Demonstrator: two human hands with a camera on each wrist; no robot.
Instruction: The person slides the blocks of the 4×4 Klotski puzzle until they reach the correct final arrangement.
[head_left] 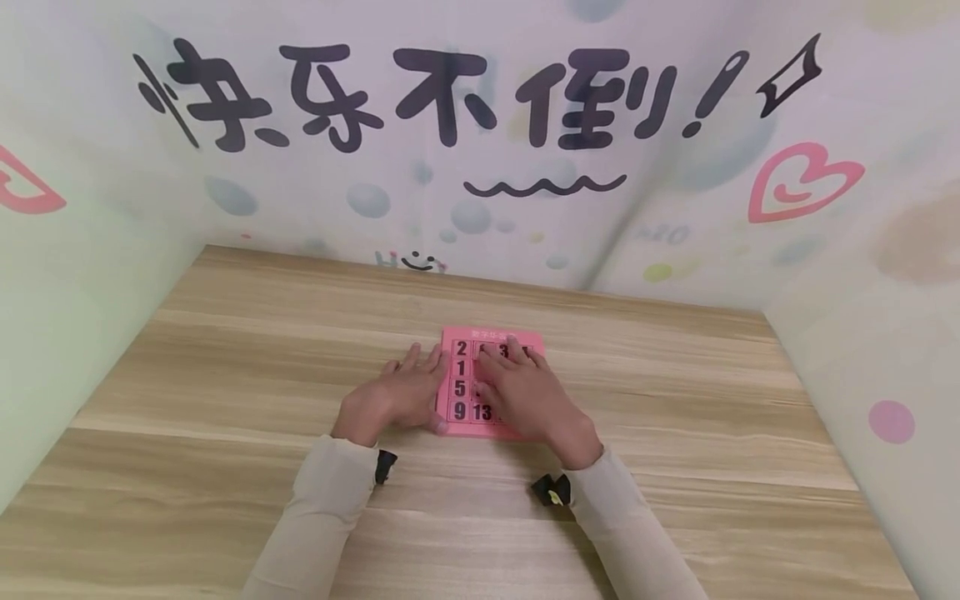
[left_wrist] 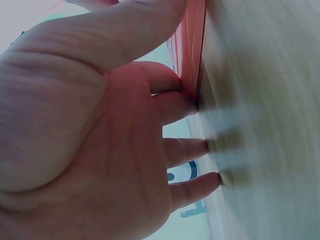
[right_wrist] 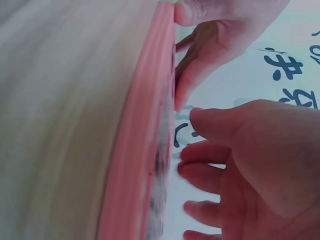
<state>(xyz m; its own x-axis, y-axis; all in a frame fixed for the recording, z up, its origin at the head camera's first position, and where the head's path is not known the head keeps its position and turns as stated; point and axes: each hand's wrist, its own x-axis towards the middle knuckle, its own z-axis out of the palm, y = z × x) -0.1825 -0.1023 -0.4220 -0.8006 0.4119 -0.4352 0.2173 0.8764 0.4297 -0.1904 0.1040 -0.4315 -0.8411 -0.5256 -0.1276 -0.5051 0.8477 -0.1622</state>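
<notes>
A pink sliding number puzzle [head_left: 460, 367] with black digits lies flat on the table in the head view. Along its left side rests the person's left hand [head_left: 405, 396], thumb by the near left corner and fingers spread. In the left wrist view that hand's [left_wrist: 115, 130] outer fingertips touch the tabletop, and others meet the puzzle's pink side [left_wrist: 192, 45]. The right hand [head_left: 528, 396] is over the right part of the board, covering many tiles. Its fingers are loosely bent and apart from the numbered face in the right wrist view, where the hand [right_wrist: 265, 160] holds nothing.
The wood-grain table [head_left: 262, 350] surrounds the puzzle. A pale printed backdrop [head_left: 300, 200] with black characters rises behind it, and side panels stand left and right. Small black devices [head_left: 385, 467] are strapped at both wrists, over light sleeves [head_left: 630, 525].
</notes>
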